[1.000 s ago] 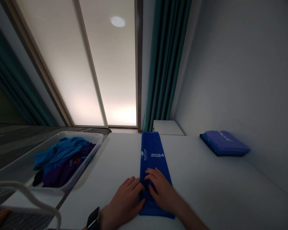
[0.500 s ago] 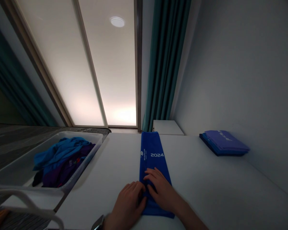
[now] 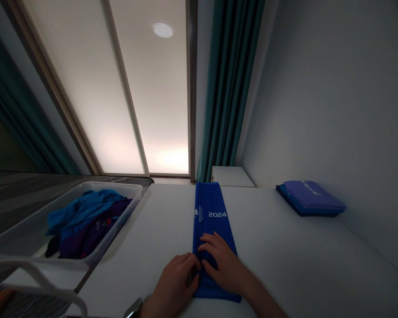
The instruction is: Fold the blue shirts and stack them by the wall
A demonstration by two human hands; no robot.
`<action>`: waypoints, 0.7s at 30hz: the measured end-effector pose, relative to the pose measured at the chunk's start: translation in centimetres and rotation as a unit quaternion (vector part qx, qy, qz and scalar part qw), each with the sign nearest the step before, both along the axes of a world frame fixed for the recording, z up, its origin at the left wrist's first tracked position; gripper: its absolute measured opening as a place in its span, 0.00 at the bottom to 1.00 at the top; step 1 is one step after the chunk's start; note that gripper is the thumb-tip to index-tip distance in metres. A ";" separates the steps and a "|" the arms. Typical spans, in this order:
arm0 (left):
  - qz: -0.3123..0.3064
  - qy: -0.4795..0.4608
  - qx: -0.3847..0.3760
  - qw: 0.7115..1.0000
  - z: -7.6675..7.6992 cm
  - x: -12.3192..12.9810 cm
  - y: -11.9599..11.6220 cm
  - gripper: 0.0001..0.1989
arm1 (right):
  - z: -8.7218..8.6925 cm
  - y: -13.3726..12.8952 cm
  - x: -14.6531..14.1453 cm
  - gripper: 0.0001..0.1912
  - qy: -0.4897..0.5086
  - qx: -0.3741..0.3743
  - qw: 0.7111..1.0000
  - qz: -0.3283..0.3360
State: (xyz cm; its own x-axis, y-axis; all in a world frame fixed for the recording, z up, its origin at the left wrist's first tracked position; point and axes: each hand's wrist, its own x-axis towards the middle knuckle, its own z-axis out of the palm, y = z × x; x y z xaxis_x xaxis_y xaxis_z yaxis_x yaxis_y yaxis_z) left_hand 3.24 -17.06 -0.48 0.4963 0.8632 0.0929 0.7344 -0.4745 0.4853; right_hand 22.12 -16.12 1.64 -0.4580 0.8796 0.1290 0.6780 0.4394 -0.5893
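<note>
A blue garment (image 3: 212,201), folded into a long strip, lies lengthwise on the white table, with "2024" and a small logo printed in white. At its left edge, toward the near end, is my left hand (image 3: 177,282). Its fingers are curled, and thumb and forefinger close on the fabric's edge. My right hand (image 3: 223,265) rests on top of the strip, fingers apart and lightly bent, with the thumb pointing at the left hand. The near end of the garment shows below both hands. A watch (image 3: 133,308) is on my left wrist.
At left stands a clear plastic bin (image 3: 135,191) holding crumpled blue and purple clothes (image 3: 86,216). A stack of folded garments (image 3: 310,198) sits at right by the wall. A white cable-like loop (image 3: 43,282) crosses the lower left. Behind the table are a white box-shaped surface (image 3: 232,176) and teal curtains (image 3: 230,88).
My left thumb has shifted slightly left, toward the garment's edge. The right thumb and fingers have moved a little; the garment lies almost the same.
</note>
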 end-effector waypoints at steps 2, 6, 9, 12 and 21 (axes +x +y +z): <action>0.000 0.004 -0.009 1.000 0.1 -0.2 0.0 0.09 | 0.0 0.0 0.0 0.16 -0.001 -0.003 1.000 -0.002; -0.013 0.006 -0.030 0.999 0.5 -0.8 0.1 0.09 | -0.1 0.0 0.0 0.17 0.000 -0.013 1.000 -0.001; -0.040 -0.012 -0.040 0.998 0.5 -1.5 0.2 0.09 | -0.1 -0.1 0.1 0.18 0.012 -0.016 1.000 0.020; -0.067 -0.032 -0.037 0.997 0.4 -2.2 0.4 0.09 | -0.3 -0.1 0.3 0.16 0.021 -0.005 0.997 0.069; -0.121 -0.092 0.000 0.988 2.4 -3.5 2.8 0.11 | -1.1 0.0 0.4 0.10 0.058 -0.001 0.994 0.089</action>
State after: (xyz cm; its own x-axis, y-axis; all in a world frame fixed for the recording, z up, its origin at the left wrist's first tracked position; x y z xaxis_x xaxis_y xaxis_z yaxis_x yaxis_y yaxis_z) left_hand -0.23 -14.30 1.89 0.6622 0.7218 0.2015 0.4986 -0.6251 0.6005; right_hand 22.51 -16.15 0.57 -0.5879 0.7866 0.1890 0.5173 0.5451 -0.6597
